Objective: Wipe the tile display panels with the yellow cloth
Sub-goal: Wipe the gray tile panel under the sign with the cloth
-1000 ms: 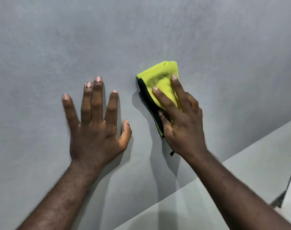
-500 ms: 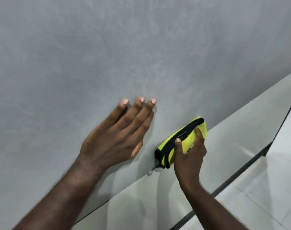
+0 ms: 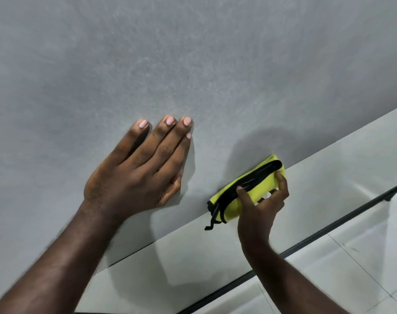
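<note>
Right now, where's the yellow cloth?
Head view, lower right: yellow cloth in right hand, at the bottom edge of the grey panel, right of the left hand.

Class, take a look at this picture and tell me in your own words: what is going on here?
A person is wiping a grey tile panel with a folded yellow cloth. The right hand grips the cloth, which has a black trim, and presses it against the panel's lower edge, where a paler panel begins. The left hand rests flat on the grey panel beside it, fingers straight, holding nothing.
</note>
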### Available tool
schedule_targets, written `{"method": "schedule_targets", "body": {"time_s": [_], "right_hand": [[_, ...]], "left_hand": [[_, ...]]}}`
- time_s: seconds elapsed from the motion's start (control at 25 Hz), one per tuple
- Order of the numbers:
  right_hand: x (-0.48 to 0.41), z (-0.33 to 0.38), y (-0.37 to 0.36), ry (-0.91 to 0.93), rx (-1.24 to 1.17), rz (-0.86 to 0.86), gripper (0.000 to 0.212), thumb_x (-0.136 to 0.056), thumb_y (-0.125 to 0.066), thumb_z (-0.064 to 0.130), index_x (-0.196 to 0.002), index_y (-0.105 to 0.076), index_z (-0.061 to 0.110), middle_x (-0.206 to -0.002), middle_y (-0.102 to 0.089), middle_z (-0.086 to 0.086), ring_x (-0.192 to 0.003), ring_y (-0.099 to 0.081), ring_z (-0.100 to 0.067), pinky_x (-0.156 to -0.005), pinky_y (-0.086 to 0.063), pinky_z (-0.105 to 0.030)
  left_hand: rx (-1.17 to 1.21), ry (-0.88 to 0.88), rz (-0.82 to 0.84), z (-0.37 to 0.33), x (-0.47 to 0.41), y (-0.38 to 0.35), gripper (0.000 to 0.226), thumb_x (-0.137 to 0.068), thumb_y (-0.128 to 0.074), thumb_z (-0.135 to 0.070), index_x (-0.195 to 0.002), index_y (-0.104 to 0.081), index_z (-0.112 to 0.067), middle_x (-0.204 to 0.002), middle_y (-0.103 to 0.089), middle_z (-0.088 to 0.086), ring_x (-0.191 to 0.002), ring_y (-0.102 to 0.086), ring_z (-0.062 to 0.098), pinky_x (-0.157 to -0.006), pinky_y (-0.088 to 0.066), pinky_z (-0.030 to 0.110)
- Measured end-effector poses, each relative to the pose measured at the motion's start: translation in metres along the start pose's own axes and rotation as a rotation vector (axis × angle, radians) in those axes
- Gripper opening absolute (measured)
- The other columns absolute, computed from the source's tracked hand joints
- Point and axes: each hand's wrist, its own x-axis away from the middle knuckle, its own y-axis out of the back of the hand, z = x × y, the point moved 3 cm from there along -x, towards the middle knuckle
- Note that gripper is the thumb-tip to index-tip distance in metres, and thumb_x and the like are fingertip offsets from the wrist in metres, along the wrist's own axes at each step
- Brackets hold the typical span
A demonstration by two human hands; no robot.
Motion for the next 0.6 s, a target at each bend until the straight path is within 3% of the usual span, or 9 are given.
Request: {"method": "schedule_targets", "body": {"time_s": [0.12, 0.24, 0.28, 0.32, 0.4, 0.44, 0.56, 0.6], "right_hand": [[-0.02, -0.006, 0.007, -0.283, -0.045, -0.016, 0.081, -0.093, -0.07, 0.02, -0.159, -0.026, 0.041, -0.15, -0.04, -0.013, -0.128, -0.05, -0.033, -0.106, -0.044, -0.044], [-0.018, 0.015, 0.012, 0.146, 0.075, 0.099, 0.088, -0.087, -0.08, 0.012, -0.157, -0.031, 0.033, -0.151, -0.038, 0.011, -0.136, -0.042, -0.024, -0.11, -0.042, -0.039], [-0.023, 0.012, 0.014, 0.205, 0.097, 0.102, 0.088, -0.085, -0.081, 0.013, -0.155, -0.033, 0.032, -0.15, -0.038, 0.015, -0.138, -0.04, -0.021, -0.111, -0.041, -0.037], [-0.032, 0.007, 0.018, 0.176, 0.109, 0.079, 0.087, -0.084, -0.08, 0.014, -0.154, -0.033, 0.034, -0.15, -0.04, 0.012, -0.137, -0.041, -0.02, -0.111, -0.042, -0.038], [-0.043, 0.001, 0.022, -0.138, 0.028, 0.033, 0.083, -0.087, -0.075, 0.013, -0.152, -0.031, 0.04, -0.147, -0.044, -0.002, -0.132, -0.049, -0.026, -0.106, -0.046, -0.042], [-0.042, 0.005, 0.023, -0.168, 0.015, 0.035, 0.083, -0.089, -0.073, 0.011, -0.153, -0.03, 0.041, -0.147, -0.044, -0.004, -0.13, -0.05, -0.027, -0.104, -0.046, -0.04], [-0.036, 0.035, 0.022, 0.255, 0.072, 0.126, 0.085, -0.089, -0.075, 0.006, -0.156, -0.031, 0.033, -0.153, -0.039, 0.01, -0.141, -0.039, -0.016, -0.114, -0.037, -0.031], [-0.046, 0.039, 0.023, 0.285, 0.091, 0.096, 0.085, -0.089, -0.074, 0.005, -0.157, -0.031, 0.033, -0.154, -0.038, 0.01, -0.142, -0.038, -0.016, -0.117, -0.036, -0.032]], "left_hand": [[0.01, 0.023, 0.0, -0.002, 0.0, 0.004, 0.073, -0.096, -0.07, -0.04, -0.157, -0.055, -0.004, -0.165, -0.05, 0.014, -0.15, -0.051, 0.031, -0.118, -0.047, 0.052], [0.028, 0.02, 0.007, -0.002, -0.001, 0.002, 0.072, -0.095, -0.07, -0.04, -0.156, -0.057, -0.004, -0.166, -0.049, 0.013, -0.151, -0.05, 0.033, -0.119, -0.045, 0.053], [0.036, 0.027, 0.009, -0.002, -0.001, 0.001, 0.071, -0.095, -0.07, -0.04, -0.155, -0.057, -0.004, -0.166, -0.048, 0.013, -0.151, -0.05, 0.033, -0.12, -0.044, 0.053], [0.043, 0.039, 0.012, -0.003, -0.001, 0.001, 0.07, -0.096, -0.07, -0.04, -0.155, -0.058, -0.005, -0.166, -0.048, 0.013, -0.151, -0.05, 0.033, -0.12, -0.044, 0.053], [0.055, 0.055, 0.013, -0.003, 0.0, 0.002, 0.069, -0.096, -0.07, -0.039, -0.155, -0.058, -0.005, -0.166, -0.049, 0.013, -0.151, -0.051, 0.033, -0.119, -0.046, 0.054], [0.058, 0.055, 0.013, -0.003, 0.0, 0.002, 0.07, -0.096, -0.07, -0.038, -0.155, -0.057, -0.005, -0.166, -0.049, 0.013, -0.151, -0.051, 0.033, -0.118, -0.047, 0.054], [0.063, 0.046, 0.009, -0.001, 0.0, 0.003, 0.07, -0.096, -0.07, -0.037, -0.157, -0.056, -0.005, -0.166, -0.048, 0.014, -0.152, -0.05, 0.032, -0.119, -0.047, 0.053], [0.068, 0.047, 0.001, -0.001, -0.001, 0.003, 0.07, -0.096, -0.07, -0.037, -0.157, -0.056, -0.004, -0.166, -0.048, 0.014, -0.152, -0.05, 0.032, -0.119, -0.046, 0.053]]}}
